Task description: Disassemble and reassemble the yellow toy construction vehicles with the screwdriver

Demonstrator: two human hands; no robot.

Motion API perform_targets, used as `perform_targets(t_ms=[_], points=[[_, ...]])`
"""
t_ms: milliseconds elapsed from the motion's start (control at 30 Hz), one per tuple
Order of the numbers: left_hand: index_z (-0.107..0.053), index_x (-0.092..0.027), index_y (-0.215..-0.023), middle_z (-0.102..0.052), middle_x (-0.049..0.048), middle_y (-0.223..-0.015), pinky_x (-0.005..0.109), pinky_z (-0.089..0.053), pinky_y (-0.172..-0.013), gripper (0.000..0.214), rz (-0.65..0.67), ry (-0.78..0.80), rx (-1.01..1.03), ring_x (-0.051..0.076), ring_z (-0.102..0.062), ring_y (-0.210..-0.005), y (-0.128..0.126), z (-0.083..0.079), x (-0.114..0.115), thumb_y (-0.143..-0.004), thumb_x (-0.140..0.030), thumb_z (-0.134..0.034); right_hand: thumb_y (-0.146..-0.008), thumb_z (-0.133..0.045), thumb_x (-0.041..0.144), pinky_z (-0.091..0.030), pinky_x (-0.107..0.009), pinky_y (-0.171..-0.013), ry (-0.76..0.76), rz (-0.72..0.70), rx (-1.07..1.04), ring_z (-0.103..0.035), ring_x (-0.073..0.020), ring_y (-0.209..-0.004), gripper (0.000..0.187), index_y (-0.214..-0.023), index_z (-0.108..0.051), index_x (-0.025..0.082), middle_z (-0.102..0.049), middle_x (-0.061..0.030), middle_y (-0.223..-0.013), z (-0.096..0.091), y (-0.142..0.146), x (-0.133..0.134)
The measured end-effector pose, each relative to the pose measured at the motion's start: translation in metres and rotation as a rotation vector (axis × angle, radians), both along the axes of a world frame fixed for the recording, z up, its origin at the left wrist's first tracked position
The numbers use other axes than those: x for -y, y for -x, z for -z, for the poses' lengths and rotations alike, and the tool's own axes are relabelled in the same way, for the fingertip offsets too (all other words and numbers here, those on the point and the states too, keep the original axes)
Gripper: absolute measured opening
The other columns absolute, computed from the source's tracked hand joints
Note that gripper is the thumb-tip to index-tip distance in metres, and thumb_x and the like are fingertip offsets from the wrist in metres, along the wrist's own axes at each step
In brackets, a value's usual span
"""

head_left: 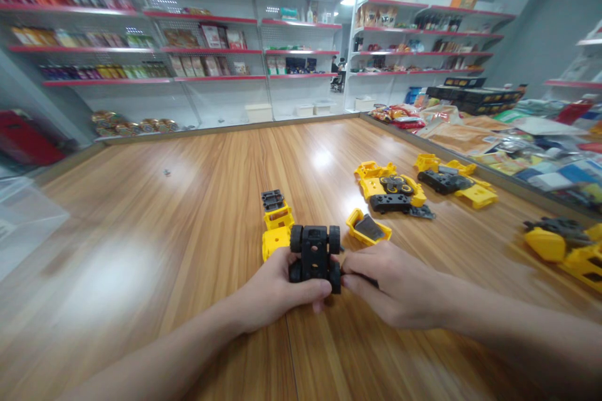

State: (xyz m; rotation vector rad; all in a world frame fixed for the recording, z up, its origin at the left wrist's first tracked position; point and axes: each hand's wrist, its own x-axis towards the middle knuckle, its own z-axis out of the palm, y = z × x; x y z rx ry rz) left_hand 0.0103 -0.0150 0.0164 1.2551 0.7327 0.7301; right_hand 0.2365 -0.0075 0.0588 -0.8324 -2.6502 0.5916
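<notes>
My left hand (pixel 275 288) grips a black toy vehicle chassis (pixel 314 257) with its wheels at the corners, thumb across the near end. Beside the chassis's right wheels, my right hand (pixel 390 282) is closed in a pinch around a dark, slim object (pixel 364 277). Fingers hide most of that object, so its kind is unclear. Just beyond the left hand lie a yellow toy cab part (pixel 278 218) and a black slotted part (pixel 273 200). A yellow dump bed (pixel 368 227) with a dark inside lies past the right hand.
Yellow and black toy vehicle parts lie in groups at the right: one nearer (pixel 395 188), one farther (pixel 454 182), one at the edge (pixel 567 247). A clear plastic box (pixel 28 219) stands left. Small metal bits (pixel 167 172) lie on the wooden table (pixel 211 163).
</notes>
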Motion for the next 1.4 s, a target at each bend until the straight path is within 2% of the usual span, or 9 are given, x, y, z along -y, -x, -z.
perform_targets(t_ms=[200,400,633,933,1400], points=[[-0.064,-0.016,-0.108,-0.066,0.001,-0.074,0.025,-0.049,-0.067,0.031,0.011,-0.001,0.004,0.01,-0.061,-0.062,0.0002,0.0003,0.0003,-0.081,-0.029,-0.073,-0.09,-0.047,0.012,-0.044,-0.024,-0.062,0.031,-0.005,0.018,-0.062,-0.0147,-0.066,0.017,-0.083,-0.062,0.015,-0.066,-0.0051,-0.073,-0.0024,-0.0003,0.0011],[-0.064,-0.015,-0.105,-0.066,0.0011,-0.074,0.024,-0.048,-0.066,0.029,0.027,-0.01,0.009,0.01,-0.061,-0.063,0.0002,0.0015,0.0003,-0.081,-0.029,-0.073,-0.083,-0.052,0.012,-0.044,-0.025,-0.063,0.011,-0.001,0.043,-0.061,-0.0151,-0.066,0.01,-0.08,-0.061,0.016,-0.065,-0.0049,-0.074,0.0024,-0.0012,0.001],[-0.062,-0.017,-0.109,-0.066,0.0001,-0.071,0.024,-0.048,-0.068,0.032,0.007,0.01,0.016,0.01,-0.061,-0.063,0.0006,0.0027,0.0,-0.082,-0.029,-0.073,-0.086,-0.047,0.01,-0.042,-0.024,-0.063,0.005,-0.043,0.045,-0.062,-0.0133,-0.067,0.014,-0.082,-0.059,0.015,-0.065,-0.0044,-0.075,0.0052,-0.0004,-0.0004],[-0.062,-0.016,-0.11,-0.065,0.0006,-0.071,0.024,-0.048,-0.067,0.033,0.003,0.011,0.012,0.01,-0.061,-0.062,0.0003,0.0044,0.0003,-0.082,-0.029,-0.072,-0.089,-0.045,0.012,-0.036,-0.021,-0.055,-0.019,-0.057,0.048,-0.054,-0.009,-0.057,0.015,-0.079,-0.053,0.017,-0.057,0.0007,-0.065,0.006,-0.0007,-0.0021],[-0.062,-0.014,-0.109,-0.065,0.002,-0.073,0.025,-0.048,-0.066,0.034,0.014,-0.005,-0.003,0.011,-0.06,-0.062,-0.0008,-0.0001,0.0002,-0.081,-0.03,-0.072,-0.088,-0.046,0.012,-0.036,-0.021,-0.055,-0.024,-0.058,0.083,-0.056,-0.0095,-0.057,0.015,-0.079,-0.057,0.015,-0.06,-0.0004,-0.067,0.002,-0.0013,-0.0017]])
